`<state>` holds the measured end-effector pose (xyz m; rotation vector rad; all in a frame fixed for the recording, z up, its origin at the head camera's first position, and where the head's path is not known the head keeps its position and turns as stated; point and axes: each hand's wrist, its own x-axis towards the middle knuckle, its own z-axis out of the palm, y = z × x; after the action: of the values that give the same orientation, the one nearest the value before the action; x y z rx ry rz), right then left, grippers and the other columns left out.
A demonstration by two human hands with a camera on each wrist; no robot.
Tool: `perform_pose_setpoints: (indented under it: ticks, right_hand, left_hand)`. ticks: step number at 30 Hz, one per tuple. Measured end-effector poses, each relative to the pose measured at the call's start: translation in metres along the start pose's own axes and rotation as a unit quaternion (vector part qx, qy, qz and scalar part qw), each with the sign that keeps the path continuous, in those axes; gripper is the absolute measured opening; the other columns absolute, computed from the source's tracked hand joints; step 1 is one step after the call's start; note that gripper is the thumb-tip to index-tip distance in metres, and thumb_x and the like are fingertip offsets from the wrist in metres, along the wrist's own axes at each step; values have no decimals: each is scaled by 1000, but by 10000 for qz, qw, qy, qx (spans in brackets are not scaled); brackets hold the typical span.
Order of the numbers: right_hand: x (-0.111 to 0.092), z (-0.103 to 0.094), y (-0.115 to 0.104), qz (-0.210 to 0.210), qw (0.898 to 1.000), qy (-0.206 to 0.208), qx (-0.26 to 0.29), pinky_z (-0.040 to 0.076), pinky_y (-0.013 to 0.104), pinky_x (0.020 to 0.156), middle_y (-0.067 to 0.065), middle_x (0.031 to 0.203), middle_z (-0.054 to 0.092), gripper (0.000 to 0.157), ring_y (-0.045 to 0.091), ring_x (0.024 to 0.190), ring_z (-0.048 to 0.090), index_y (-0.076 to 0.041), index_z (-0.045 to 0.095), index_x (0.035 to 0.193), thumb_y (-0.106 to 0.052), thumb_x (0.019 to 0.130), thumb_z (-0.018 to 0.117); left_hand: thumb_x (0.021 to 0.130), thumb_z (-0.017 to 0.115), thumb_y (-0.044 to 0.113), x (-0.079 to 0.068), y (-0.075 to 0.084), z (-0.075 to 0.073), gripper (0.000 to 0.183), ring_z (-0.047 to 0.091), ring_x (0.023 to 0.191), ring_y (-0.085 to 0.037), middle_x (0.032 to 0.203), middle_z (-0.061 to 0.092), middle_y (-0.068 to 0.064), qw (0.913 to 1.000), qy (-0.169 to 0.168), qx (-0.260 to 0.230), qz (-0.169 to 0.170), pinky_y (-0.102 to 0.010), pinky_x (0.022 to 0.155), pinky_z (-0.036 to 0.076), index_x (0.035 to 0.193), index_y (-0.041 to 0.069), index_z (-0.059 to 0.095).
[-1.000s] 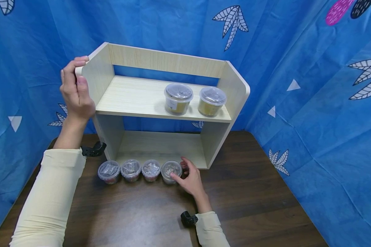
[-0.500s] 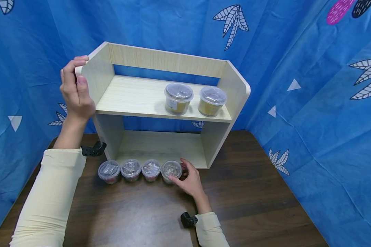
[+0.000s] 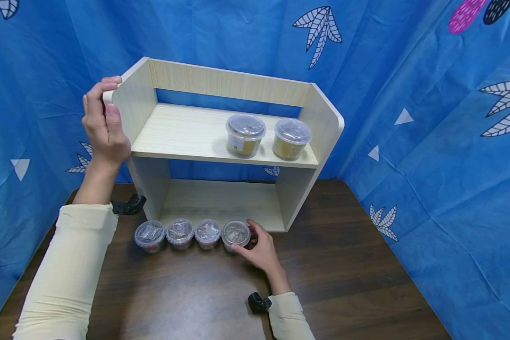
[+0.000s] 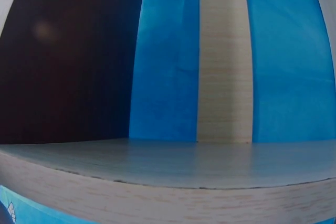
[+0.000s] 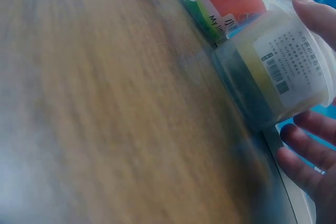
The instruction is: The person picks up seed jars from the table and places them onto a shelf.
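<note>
On the head view's left, my left hand (image 3: 105, 123) grips the upper front corner of the pale wooden shelf's side panel (image 3: 131, 108); it is out of sight in the left wrist view. My right hand (image 3: 261, 249) holds the rightmost lidded plastic tub (image 3: 236, 234), thumb at the front of the lid rim and index finger round the far side. In the right wrist view this tub (image 5: 278, 69) has a white printed label, and the lower fingers (image 5: 310, 148) stay off its wall. Several similar tubs (image 3: 180, 233) line up to its left, upright on the table.
Two larger lidded tubs with yellow contents, a left one (image 3: 245, 137) and a right one (image 3: 292, 139), stand on the upper board. The shelf's lower board (image 3: 221, 203) lies right behind the row. Blue patterned curtain (image 3: 408, 141) surrounds the dark wooden table (image 3: 344, 274).
My right thumb has shifted slightly down and left along the tub's lid rim. The left hand, the shelf and the tubs stay in place.
</note>
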<state>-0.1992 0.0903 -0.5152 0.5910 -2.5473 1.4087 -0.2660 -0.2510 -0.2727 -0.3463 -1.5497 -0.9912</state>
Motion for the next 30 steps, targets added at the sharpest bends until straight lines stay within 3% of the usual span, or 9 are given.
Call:
perform_pose_setpoints:
  ticks: [8,30]
  right_hand:
    - [-1,3,4,19,9999,-107,-37,53,28,74,6,115,66,83,17,96,61,0,52,137,-36,71,87]
    - [-1,5,8,133,9997,-205,-24,53,29,76,7,115,66,84,17,96,62,-1,50,140,-37,73,86]
  left_hand:
    - [89,37,30,1,-1,1,45,54,120,-16,129,63,-1,10000,-24,-11,-7,-33,100,46,118,2,57]
    - [89,37,29,2,-1,2,44,54,120,-16,129,62,-2,10000,-6,-77,-26,-34,101,45,118,1,57]
